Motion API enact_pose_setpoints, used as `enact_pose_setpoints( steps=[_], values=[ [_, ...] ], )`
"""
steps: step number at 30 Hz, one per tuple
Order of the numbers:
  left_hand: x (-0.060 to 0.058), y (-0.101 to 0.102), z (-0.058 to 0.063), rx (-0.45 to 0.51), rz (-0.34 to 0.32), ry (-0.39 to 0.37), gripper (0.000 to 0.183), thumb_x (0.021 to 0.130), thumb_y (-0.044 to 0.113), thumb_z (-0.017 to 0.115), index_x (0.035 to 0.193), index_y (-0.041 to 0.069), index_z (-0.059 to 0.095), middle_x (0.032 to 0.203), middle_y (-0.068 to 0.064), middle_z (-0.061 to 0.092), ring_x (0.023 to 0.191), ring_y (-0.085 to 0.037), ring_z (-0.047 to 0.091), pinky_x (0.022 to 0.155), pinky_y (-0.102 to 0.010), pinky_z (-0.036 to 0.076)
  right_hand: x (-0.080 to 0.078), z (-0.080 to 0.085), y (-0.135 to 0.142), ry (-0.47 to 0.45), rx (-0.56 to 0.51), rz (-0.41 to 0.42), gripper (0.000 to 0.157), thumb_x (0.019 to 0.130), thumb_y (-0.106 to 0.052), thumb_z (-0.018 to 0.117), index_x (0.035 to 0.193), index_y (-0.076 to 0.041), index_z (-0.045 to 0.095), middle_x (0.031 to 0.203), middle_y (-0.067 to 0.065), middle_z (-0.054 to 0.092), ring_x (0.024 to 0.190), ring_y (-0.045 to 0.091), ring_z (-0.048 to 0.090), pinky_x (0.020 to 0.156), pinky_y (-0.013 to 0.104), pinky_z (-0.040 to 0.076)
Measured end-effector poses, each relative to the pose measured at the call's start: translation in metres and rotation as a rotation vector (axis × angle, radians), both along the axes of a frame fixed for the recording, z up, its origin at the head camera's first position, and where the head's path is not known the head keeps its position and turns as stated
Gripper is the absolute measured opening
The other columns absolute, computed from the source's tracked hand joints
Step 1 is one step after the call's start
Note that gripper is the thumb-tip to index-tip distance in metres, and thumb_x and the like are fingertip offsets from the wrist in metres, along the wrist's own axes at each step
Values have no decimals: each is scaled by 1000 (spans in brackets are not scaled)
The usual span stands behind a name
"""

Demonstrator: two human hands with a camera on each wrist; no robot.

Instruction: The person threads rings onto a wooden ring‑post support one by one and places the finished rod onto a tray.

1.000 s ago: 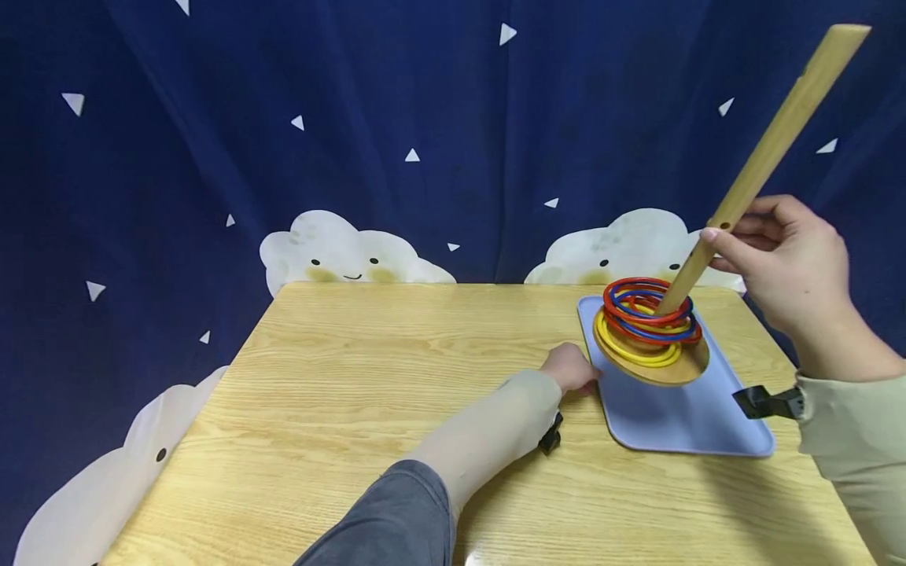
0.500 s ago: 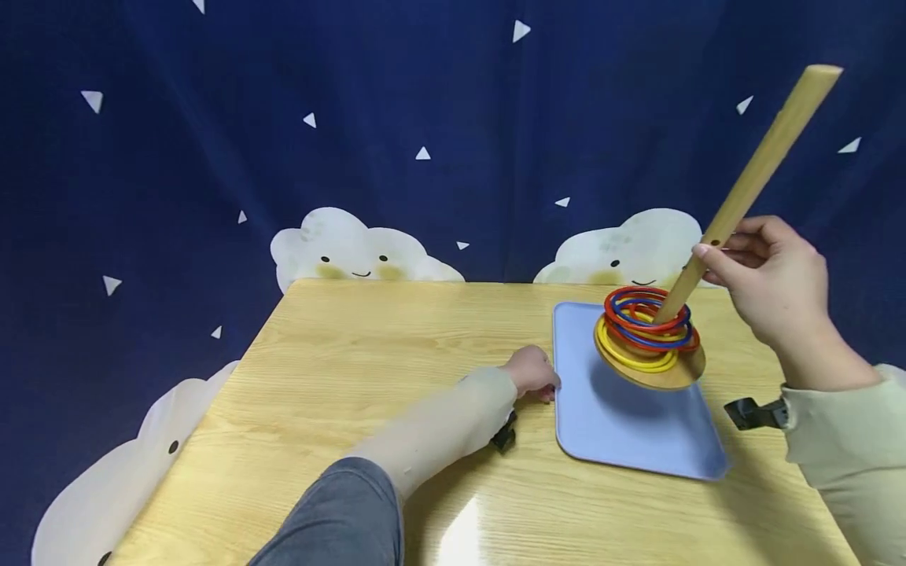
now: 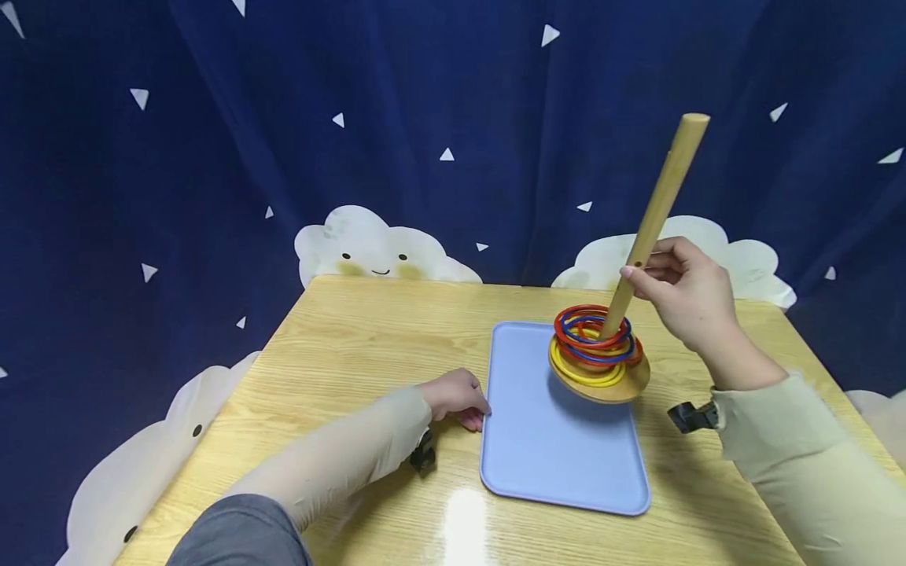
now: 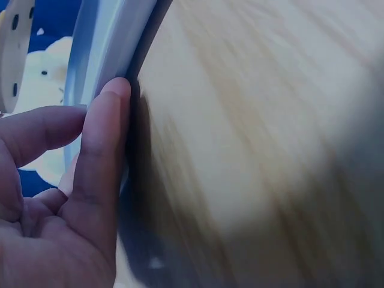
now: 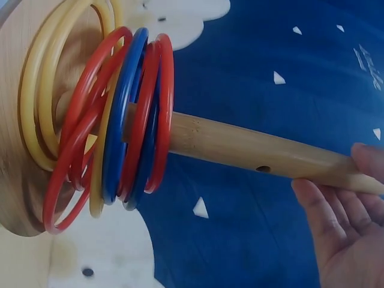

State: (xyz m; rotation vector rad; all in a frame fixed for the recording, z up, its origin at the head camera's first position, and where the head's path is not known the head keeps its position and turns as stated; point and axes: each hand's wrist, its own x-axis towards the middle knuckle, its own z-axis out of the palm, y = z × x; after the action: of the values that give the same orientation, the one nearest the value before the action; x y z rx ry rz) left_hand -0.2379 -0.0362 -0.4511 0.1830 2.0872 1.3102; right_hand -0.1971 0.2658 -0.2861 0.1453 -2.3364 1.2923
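My right hand [image 3: 690, 291] pinches a round wooden pole [image 3: 654, 216] between thumb and fingers, partway up its length. The pole leans to the right, and its round wooden base [image 3: 623, 387] hangs tilted above a light blue tray [image 3: 559, 448], casting a shadow on it. Red, blue and yellow plastic rings [image 5: 138, 120] lie loosely around the pole's foot, as the right wrist view shows closely. At the tray's left edge, my left hand [image 3: 456, 397] pinches the rim; in the left wrist view its fingers [image 4: 102, 138] lie along the tray's side.
Both sit over a light wooden table [image 3: 368, 338], with wood surface showing left of the tray. Behind the table hangs a dark blue curtain [image 3: 425, 94] with white triangles and smiling clouds. A black wrist camera [image 3: 694, 417] sticks out from the right sleeve.
The tray has slid left and nearer along with my left hand. My right hand has carried the pole and rings left and lower, and the pole stands more upright.
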Motion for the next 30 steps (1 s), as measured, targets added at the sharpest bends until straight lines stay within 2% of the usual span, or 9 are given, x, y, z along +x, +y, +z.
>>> enact_pose_setpoints(
  steps=[6,8,18,20,25,27,30],
  values=[
    [6,-22,0,-8,-7,-4,25,93,-9,66,71,2,58,64,-11,64,52,-12,62,56,-24,59,-2,-17,-27,-24,32,70,33,96,-12,75,118,8,59,102,18,72,79,-11,62,69,12,56],
    [8,-28,-1,-7,-9,-14,25,93,-9,65,72,1,58,64,-10,64,53,-12,62,56,-24,59,-1,-21,-36,-24,60,81,32,96,-12,76,117,6,61,104,23,72,80,-11,61,69,11,55],
    [10,-43,-2,17,43,-16,23,92,-8,64,73,3,57,63,-10,63,52,-11,62,54,-22,58,3,-38,-68,2,52,152,25,95,-9,77,112,3,64,101,18,74,84,-7,64,74,11,52],
    [11,-45,-2,29,43,-24,24,92,-8,64,73,4,56,63,-10,63,52,-12,62,54,-23,58,3,-42,-71,3,53,158,24,94,-8,77,111,2,64,100,18,75,85,-1,67,74,11,52],
    [10,-47,-2,42,46,-18,24,92,-7,64,72,4,56,64,-10,63,52,-12,62,55,-23,58,2,-50,-77,9,54,168,23,93,-6,78,111,1,65,99,17,75,91,26,74,75,10,52],
    [8,-49,-3,42,51,-16,25,92,-7,64,72,4,56,64,-9,63,52,-12,62,54,-23,58,1,-52,-80,4,55,174,24,93,-6,78,112,1,65,100,16,76,92,31,74,77,15,54],
    [6,-53,-3,39,49,-11,25,91,-8,63,71,5,56,64,-9,62,52,-12,62,53,-23,58,-2,-56,-85,-1,53,186,24,93,-7,78,112,0,65,100,16,76,93,32,74,81,24,57]
  ],
)
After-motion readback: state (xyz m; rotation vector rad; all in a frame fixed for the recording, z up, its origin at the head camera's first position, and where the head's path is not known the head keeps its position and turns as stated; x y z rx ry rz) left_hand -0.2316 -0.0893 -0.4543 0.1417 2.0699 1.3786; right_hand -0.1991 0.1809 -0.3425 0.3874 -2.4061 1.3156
